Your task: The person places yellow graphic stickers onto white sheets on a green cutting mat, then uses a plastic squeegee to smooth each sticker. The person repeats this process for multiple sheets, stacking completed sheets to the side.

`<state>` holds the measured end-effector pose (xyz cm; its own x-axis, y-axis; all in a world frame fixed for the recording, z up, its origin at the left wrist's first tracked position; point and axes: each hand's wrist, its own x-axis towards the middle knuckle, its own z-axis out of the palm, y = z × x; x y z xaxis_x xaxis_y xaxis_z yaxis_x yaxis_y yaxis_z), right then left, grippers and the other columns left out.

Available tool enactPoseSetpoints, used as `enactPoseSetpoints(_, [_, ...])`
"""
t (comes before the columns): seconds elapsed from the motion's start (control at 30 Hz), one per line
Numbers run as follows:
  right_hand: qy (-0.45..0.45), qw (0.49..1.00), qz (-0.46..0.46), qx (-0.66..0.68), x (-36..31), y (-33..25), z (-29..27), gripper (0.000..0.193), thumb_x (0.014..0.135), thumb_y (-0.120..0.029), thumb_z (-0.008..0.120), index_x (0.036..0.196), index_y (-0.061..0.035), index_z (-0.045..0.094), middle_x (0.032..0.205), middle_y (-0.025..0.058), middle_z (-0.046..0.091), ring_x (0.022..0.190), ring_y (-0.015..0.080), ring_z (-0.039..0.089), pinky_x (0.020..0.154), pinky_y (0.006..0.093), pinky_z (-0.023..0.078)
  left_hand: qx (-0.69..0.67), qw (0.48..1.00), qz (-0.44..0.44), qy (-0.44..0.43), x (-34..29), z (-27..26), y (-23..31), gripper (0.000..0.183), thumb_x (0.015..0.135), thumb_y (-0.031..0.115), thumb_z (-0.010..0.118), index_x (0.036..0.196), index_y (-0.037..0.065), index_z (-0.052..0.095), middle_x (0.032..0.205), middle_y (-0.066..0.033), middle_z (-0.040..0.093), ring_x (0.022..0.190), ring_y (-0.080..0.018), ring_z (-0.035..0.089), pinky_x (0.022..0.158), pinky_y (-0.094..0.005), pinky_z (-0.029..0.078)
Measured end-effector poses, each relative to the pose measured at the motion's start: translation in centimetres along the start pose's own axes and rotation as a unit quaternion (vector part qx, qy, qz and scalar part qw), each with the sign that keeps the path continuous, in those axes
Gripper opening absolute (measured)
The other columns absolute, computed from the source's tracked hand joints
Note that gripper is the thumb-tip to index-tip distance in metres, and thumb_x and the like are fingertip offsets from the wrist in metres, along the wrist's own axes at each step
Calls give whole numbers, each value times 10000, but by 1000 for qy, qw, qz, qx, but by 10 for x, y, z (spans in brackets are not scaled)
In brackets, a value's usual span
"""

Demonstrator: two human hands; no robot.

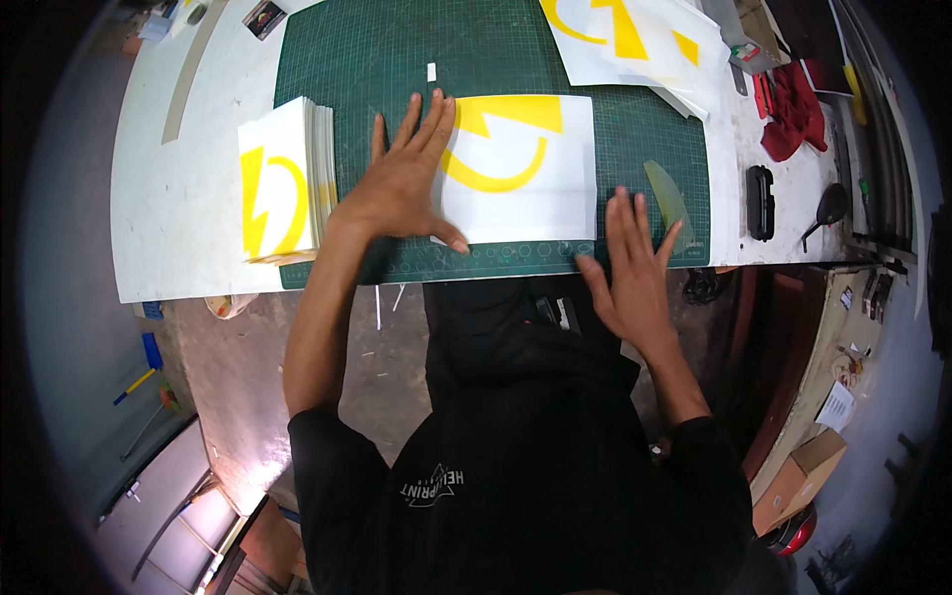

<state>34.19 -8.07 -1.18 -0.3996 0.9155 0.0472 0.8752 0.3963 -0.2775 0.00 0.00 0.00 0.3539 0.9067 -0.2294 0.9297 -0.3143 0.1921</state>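
Laying splayed left hand (392, 196) on left margin of yellow-printed white sheet (531, 216) near front of green cutting mat (367, 59), spreading empty right hand (635, 283) over mat's front edge, judging sheet probably light, flexible, crease-prone, best held by opposite edges.

The cutting mat (362, 59) is green with a pale grid; the near sheet (535, 213) and left paper stack (274, 188) are white with yellow shapes; the right cloth (794, 117), red.
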Motion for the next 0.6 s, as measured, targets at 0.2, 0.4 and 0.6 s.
enactPoseSetpoints(0.2, [87, 977, -100, 166, 48, -18, -9, 497, 947, -42, 706, 1429, 12, 598, 1494, 226, 586, 1472, 383, 488, 1239, 633, 293, -135, 969, 59, 196, -28, 3, 43, 934, 820, 429, 880, 1593, 108, 466, 1636, -145, 478, 1577, -371, 334, 1295, -629, 137])
enactPoseSetpoints(0.4, [67, 973, -197, 98, 57, 0, 10, 456, 922, -30, 735, 1370, -54, 656, 1463, 149, 627, 1430, 353, 535, 1217, 612, 366, -77, 958, 74, 265, -51, 43, 53, 474, 855, 133, 803, 1320, 100, 716, 1324, -110, 721, 1340, -322, 611, 1233, -595, 334])
enactPoseSetpoints(0.6, [56, 967, -224, 110, 28, 0, 23, 479, 917, -129, 775, 1381, -85, 665, 1497, 82, 618, 1454, 340, 513, 1253, 602, 330, -64, 958, 85, 267, -76, 60, 79, 487, 852, 122, 759, 1333, 69, 704, 1405, -115, 668, 1370, -327, 585, 1197, -537, 422])
